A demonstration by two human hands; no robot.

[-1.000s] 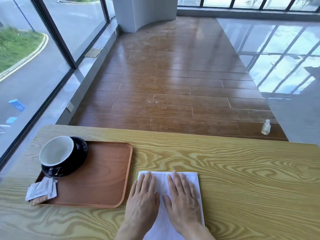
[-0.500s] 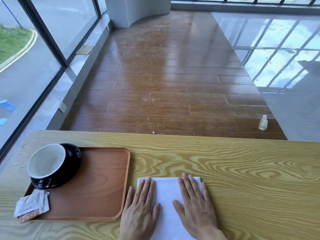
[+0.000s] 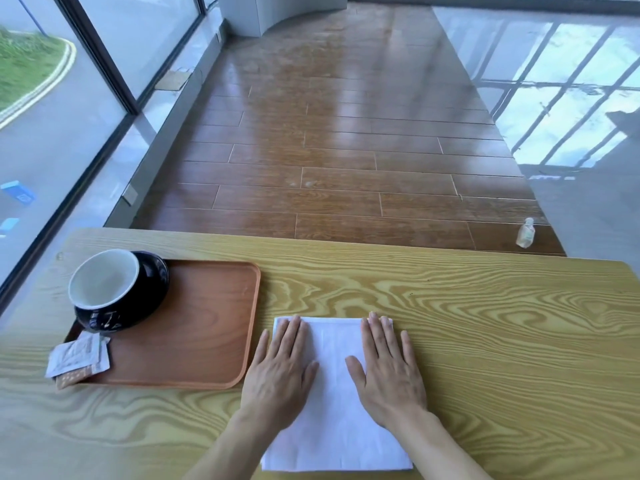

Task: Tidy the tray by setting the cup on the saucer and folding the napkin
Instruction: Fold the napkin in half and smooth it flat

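Hands lie flat, palms down and fingers spread, grasping nothing: left hand (image 3: 280, 370) and right hand (image 3: 389, 368) press the white napkin (image 3: 334, 403) at lower centre of the frame, on the wooden table (image 3: 485, 323). At left, the cup (image 3: 104, 289) sits on the black saucer (image 3: 156, 271), inside the brown tray (image 3: 194, 323), near sachets (image 3: 78, 356).

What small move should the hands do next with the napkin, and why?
Probably lift the napkin's far edge and fold it toward the body. Both the left hand and right hand lie flat on it, pressing it smooth on the table, and the cup already sits on its saucer.
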